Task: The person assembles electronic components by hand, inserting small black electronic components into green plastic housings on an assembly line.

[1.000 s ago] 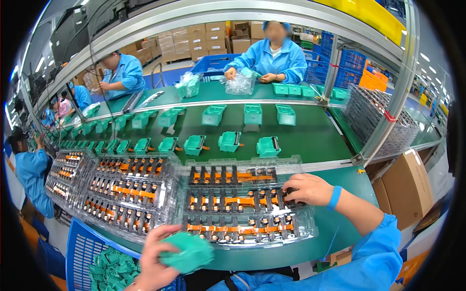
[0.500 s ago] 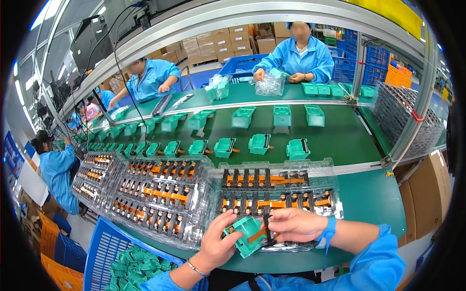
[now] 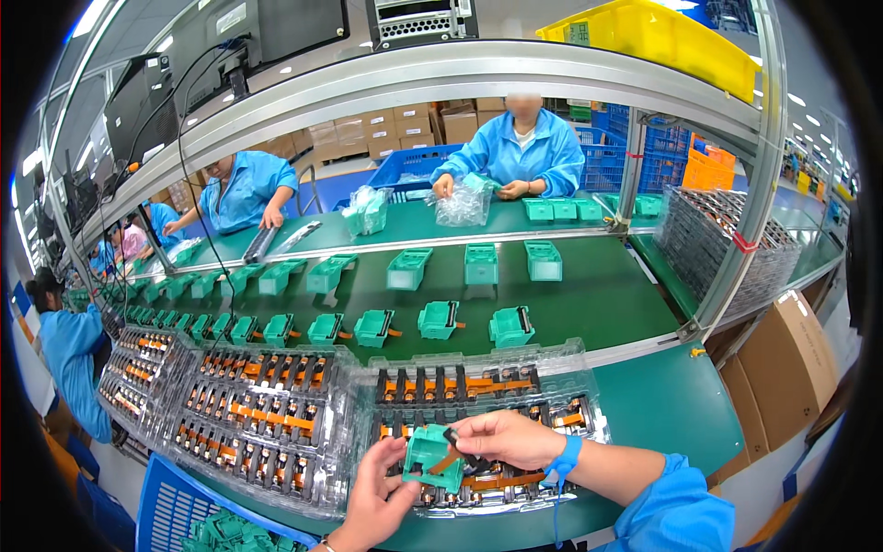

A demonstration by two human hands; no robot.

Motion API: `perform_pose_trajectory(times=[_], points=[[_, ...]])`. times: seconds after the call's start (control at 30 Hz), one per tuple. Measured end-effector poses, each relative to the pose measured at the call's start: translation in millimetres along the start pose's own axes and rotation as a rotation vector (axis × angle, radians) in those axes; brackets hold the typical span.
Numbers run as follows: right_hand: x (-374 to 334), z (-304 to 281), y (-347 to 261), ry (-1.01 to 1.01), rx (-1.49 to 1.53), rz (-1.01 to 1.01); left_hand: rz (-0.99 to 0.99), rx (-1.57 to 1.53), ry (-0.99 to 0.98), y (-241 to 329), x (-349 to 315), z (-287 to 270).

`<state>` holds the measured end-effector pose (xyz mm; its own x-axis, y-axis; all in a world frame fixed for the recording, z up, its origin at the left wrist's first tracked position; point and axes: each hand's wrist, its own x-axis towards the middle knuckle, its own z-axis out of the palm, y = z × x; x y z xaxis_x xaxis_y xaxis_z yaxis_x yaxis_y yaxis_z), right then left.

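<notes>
Green plastic housing (image 3: 432,457), a small box-shaped shell, is held above the near edge of the counter (image 3: 681,405), directly over the nearest clear blister tray (image 3: 589,428). The left hand (image 3: 377,497) comes up from below and cups the housing from underneath and from its left side, fingers closed around its lower body. The right hand (image 3: 506,437) reaches in from the right at the same height, its fingertips pinched on a small black-and-orange contact part (image 3: 457,451) whose orange strip runs down and to the right, away from the housing.

Key relation: the housing lies immediately to the left of the right grip and just above the left grip, so the part meets the housing at its right-hand face; the two appear to touch, though how deep the part sits cannot be told. The part's long axis runs roughly left to right, slightly tilted, pointing into the housing. The right hand is the nearer to the part; the left hand is the nearer to the housing.

Beneath both grips the tray holds rows of like orange-and-black parts. Beyond the grips a green conveyor belt (image 3: 598,294) carries further green housings. Below and left of the left grip stands a blue crate (image 3: 175,506) of green housings.
</notes>
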<state>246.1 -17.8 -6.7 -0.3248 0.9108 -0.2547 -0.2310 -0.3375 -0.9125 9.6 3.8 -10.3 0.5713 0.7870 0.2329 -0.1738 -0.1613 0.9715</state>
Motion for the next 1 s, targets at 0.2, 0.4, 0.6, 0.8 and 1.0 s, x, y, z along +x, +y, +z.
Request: perform_pose_trajectory(times=[0.2, 0.4, 0.6, 0.8, 1.0], points=[[-10.0, 11.3, -3.0, -0.131, -0.446, -0.326, -0.087, 0.423, -0.017, 15.0, 12.1, -6.6], [-19.7, 24.4, -9.9, -0.248, -0.219, -0.403, 0.249, 0.937, -0.101, 10.5, 8.5, -14.6], [-6.9, -2.7, -5.7, 0.356, 0.33, -0.425, -0.429, -0.364, 0.313, 6.0, 12.6, -15.4], [-18.6, 12.7, -8.7, 0.372, -0.041, -0.489, -0.5, -0.636, 0.262, 2.4, 13.1, -16.4], [-19.5, 29.5, -2.4, 0.394, -0.305, -0.613, -0.477, -0.621, 0.162, -4.5, 7.5, -12.7]])
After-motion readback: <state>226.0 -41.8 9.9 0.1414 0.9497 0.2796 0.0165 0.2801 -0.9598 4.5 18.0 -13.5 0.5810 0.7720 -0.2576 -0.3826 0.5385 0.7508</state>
